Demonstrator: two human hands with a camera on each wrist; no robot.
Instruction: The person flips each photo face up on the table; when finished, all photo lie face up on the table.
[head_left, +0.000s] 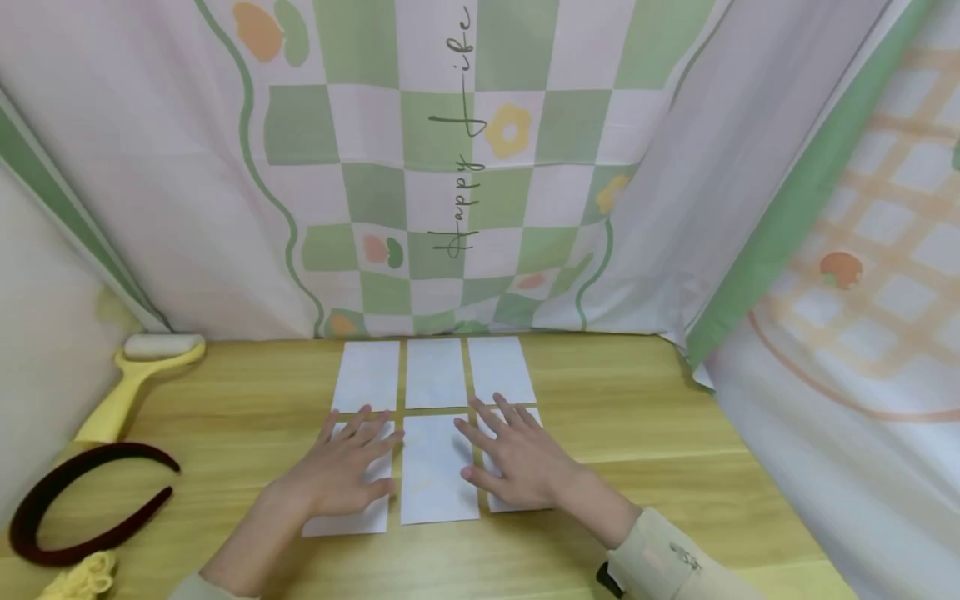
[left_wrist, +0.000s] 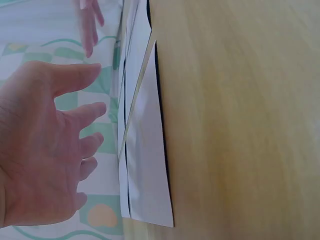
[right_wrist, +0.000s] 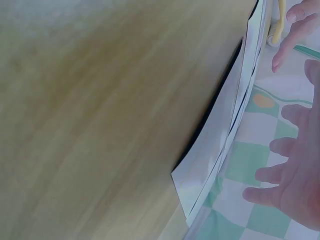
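Neither hand grips anything: the left hand point(head_left: 347, 467) and the right hand point(head_left: 517, 454) are both spread flat, fingers straight, over the near row of cards point(head_left: 438, 467). In the head view the left palm seems to lie on the near-left card and the right on the near-right one, while the wrist views show the fingers loose and somewhat lifted (whether the palms really press down I cannot tell).

Six white cards lie in two rows of three near the middle of the table point(head_left: 637, 417), the far row point(head_left: 435, 372) running up to the back edge, with narrow strips of wood between them. They look thin, light and a little stiff, like sheets of plain card; the left wrist view shows one edge point(left_wrist: 145, 150) standing slightly off the wood. Lying so flat, they would likely slide under a flat finger sooner than be pinched from above. The better hold, I judge, is at a free corner or long edge, lifted with a fingertip and then nipped between thumb and forefinger. A hard squeeze would probably crease them.

At the table's left edge lie a yellow roller point(head_left: 138, 367), a dark headband point(head_left: 82, 500) and a yellow scrunchie point(head_left: 82, 577). A checked cloth point(head_left: 450, 167) hangs behind.
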